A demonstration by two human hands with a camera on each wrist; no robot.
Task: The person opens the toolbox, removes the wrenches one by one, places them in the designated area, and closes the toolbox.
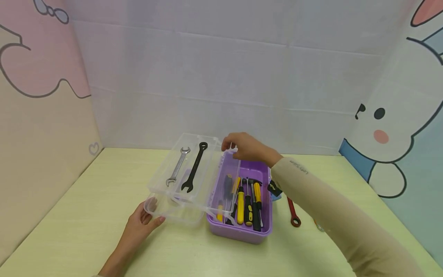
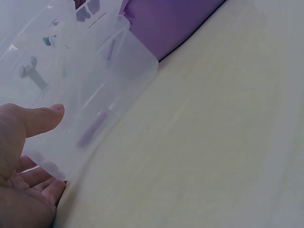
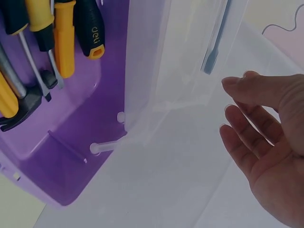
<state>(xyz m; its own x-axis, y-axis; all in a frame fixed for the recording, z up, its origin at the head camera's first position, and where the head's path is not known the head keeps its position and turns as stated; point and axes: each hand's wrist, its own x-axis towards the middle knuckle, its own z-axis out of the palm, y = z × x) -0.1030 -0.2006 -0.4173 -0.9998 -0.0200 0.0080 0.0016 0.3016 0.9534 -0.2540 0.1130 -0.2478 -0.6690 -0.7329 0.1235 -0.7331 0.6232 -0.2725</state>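
1. My left hand [image 1: 140,223] pinches the near corner of the clear lid [image 1: 174,211], left of the purple toolbox [image 1: 238,231].
2. My right hand [image 1: 243,147], fingers relaxed, touches the clear tray [image 1: 207,169] at the toolbox's far edge.
3. Two wrenches [image 1: 187,167] lie in that tray.

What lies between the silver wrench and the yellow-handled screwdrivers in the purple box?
The black wrench, lying in the clear tray beside the silver wrench; the head view shows it.
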